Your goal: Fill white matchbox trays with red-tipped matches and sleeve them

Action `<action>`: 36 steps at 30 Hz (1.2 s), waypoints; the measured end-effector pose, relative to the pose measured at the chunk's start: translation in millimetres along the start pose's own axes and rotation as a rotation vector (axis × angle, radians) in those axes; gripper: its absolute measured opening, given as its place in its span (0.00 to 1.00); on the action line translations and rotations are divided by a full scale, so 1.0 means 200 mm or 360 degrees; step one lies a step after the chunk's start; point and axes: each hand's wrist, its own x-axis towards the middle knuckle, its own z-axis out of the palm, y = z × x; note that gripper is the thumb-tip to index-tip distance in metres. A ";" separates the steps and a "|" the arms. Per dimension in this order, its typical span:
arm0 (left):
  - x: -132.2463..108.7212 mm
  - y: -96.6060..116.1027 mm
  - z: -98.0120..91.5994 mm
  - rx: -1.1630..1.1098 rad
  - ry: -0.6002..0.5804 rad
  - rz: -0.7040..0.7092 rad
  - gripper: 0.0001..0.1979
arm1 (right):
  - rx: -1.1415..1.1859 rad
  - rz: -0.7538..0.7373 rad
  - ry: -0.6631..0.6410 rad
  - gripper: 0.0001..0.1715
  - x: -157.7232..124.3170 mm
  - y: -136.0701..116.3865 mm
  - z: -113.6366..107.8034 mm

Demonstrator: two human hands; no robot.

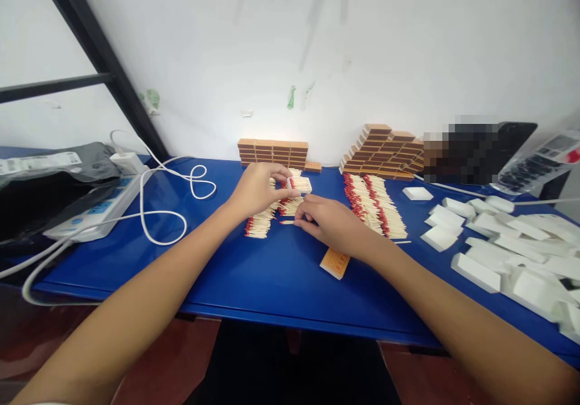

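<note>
My left hand [259,188] grips a small white matchbox tray [307,185] by its end, between thumb and fingers. Red-tipped matches lie inside the tray. Just below and to the right, my right hand [330,222] is closed in a pinch, its fingertips on a match [287,222] at the edge of the left match pile [259,226]. Part of that pile is hidden behind my left hand. An orange matchbox sleeve [335,263] lies on the blue table under my right wrist. Beyond that wrist spreads another match pile [377,208], its red heads in rows.
Stacked matchboxes [272,153] line the wall, with a bigger, stepped stack [380,154] farther right. Many white trays [512,245] lie heaped at the right. A dark phone-like object [516,145] leans behind them. At the left are a power strip [102,205] and looped white cables [165,243].
</note>
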 end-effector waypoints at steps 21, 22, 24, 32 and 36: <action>0.00 0.00 -0.01 0.0190 -0.0053 0.0044 0.16 | 0.0039 -0.0042 0.0188 0.06 -0.03 0.06 -0.07; 0.00 0.00 -0.01 0.0165 -0.0078 0.0061 0.16 | 0.0008 -0.0002 0.0262 0.06 -0.03 0.08 -0.08; 0.00 0.01 0.00 0.0081 -0.0126 0.0090 0.16 | -0.0079 0.0048 0.0377 0.06 -0.02 0.12 -0.10; -0.02 0.02 0.01 -0.0112 -0.0246 0.0113 0.18 | -0.0126 0.0006 0.0342 0.07 -0.02 0.13 -0.09; -0.02 0.01 0.01 -0.0127 -0.0265 0.0100 0.18 | -0.0061 -0.0060 0.0374 0.07 -0.03 0.12 -0.09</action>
